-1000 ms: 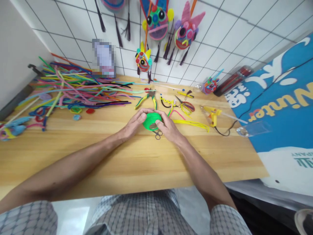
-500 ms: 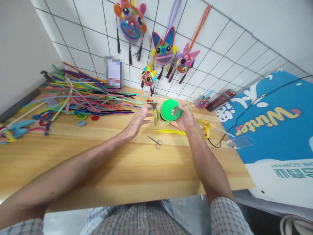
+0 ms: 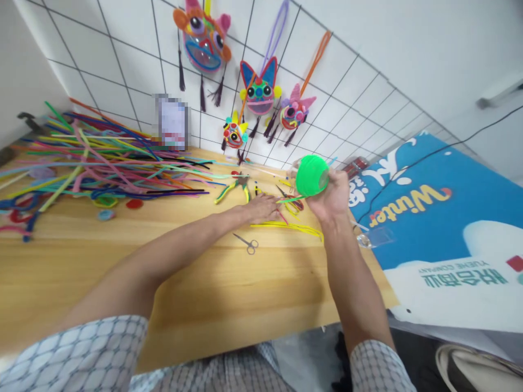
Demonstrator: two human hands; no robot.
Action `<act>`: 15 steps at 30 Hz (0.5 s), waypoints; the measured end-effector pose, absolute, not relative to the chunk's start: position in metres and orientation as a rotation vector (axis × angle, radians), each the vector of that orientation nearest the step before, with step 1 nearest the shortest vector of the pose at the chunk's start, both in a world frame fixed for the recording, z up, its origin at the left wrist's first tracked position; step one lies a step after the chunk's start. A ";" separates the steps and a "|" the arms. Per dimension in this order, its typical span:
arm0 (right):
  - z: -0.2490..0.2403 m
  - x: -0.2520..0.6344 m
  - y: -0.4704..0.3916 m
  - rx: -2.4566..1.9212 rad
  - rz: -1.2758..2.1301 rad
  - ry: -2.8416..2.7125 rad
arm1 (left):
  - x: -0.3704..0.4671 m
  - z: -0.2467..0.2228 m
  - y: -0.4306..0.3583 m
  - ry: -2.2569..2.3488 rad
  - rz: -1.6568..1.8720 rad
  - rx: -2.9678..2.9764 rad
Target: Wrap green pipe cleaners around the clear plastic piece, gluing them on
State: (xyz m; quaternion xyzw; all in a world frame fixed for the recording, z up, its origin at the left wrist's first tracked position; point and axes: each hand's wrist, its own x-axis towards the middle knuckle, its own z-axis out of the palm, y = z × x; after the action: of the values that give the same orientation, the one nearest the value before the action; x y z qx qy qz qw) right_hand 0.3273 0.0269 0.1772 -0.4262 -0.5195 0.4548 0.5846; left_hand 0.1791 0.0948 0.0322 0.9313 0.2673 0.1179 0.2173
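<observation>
My right hand [image 3: 334, 197] is closed around a rounded, cup-like form [image 3: 312, 175] wrapped in bright green pipe cleaner, held above the table's far right part. A clear, shiny edge shows on its left side. My left hand [image 3: 263, 208] reaches low over the tabletop with its fingers stretched out. A thin green strip [image 3: 295, 200] runs between its fingertips and the green form; whether the fingers touch it I cannot tell. Yellow pipe cleaners [image 3: 292, 226] lie just in front of that hand. Beyond it are red-handled scissors [image 3: 297, 206] and yellow-green pliers [image 3: 232, 189].
Small scissors [image 3: 246, 243] lie nearer me. A big heap of coloured pipe cleaners [image 3: 106, 158] covers the back left. Decorated masks [image 3: 259, 92] with tassels hang on the wall grid. A blue printed board [image 3: 417, 201] and a black cable [image 3: 412, 162] are at right.
My left hand has come down and right, onto the tabletop area past the pliers. My right hand has turned the green form and carried it right. The view has shifted right.
</observation>
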 end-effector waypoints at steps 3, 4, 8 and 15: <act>0.223 0.342 0.013 -0.896 0.950 -1.185 | 0.184 0.035 0.124 0.910 0.312 2.570; 0.242 0.347 0.006 -0.861 0.902 -1.146 | 0.184 0.037 0.134 0.978 0.312 2.559; 0.297 0.365 -0.029 -0.711 0.755 -0.885 | 0.181 0.048 0.163 1.241 0.285 2.456; 0.247 0.354 -0.042 -0.752 0.779 -1.098 | 0.147 0.067 0.144 1.129 0.593 2.323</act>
State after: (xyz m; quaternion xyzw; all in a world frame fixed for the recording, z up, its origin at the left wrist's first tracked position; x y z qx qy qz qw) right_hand 0.3539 -0.0424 0.2471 -0.3397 -0.4963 0.3522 0.7171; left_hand 0.1466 0.1436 0.0674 0.8503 0.4133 0.2170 0.2430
